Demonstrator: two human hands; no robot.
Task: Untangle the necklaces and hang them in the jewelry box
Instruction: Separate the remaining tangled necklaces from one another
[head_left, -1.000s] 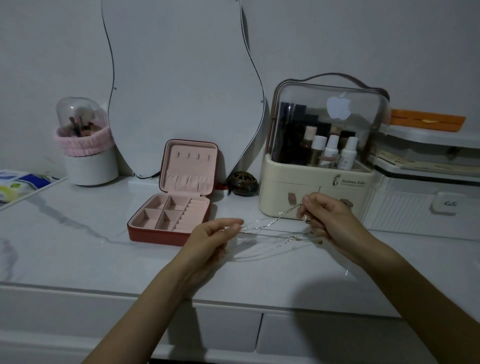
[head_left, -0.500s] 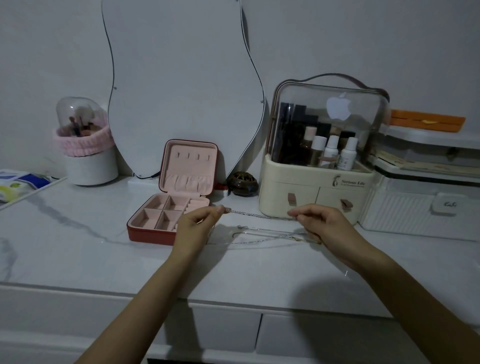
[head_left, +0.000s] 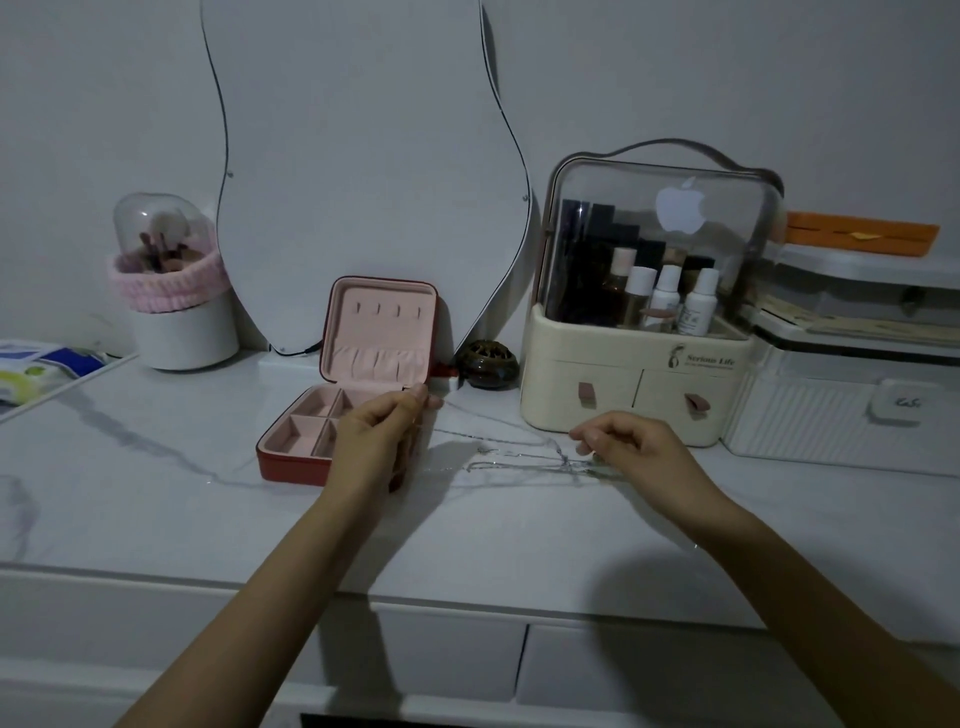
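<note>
**Hands stretch a chain beside the open jewelry box**

Left hand (head_left: 382, 431) hovers over the right half of the red jewelry box (head_left: 311, 441), fingers curled, pinching one end of a thin chain at its fingertips. That box sits open on the marble table (head_left: 156, 483), pink lid upright with four hooks. From the pinch, the necklaces (head_left: 519, 457) run rightward, with loose strands lying tangled on the table between the hands. Right hand (head_left: 636, 449) pinches the tangle's other end, in front of the cream cosmetics organizer (head_left: 634, 395).
</note>
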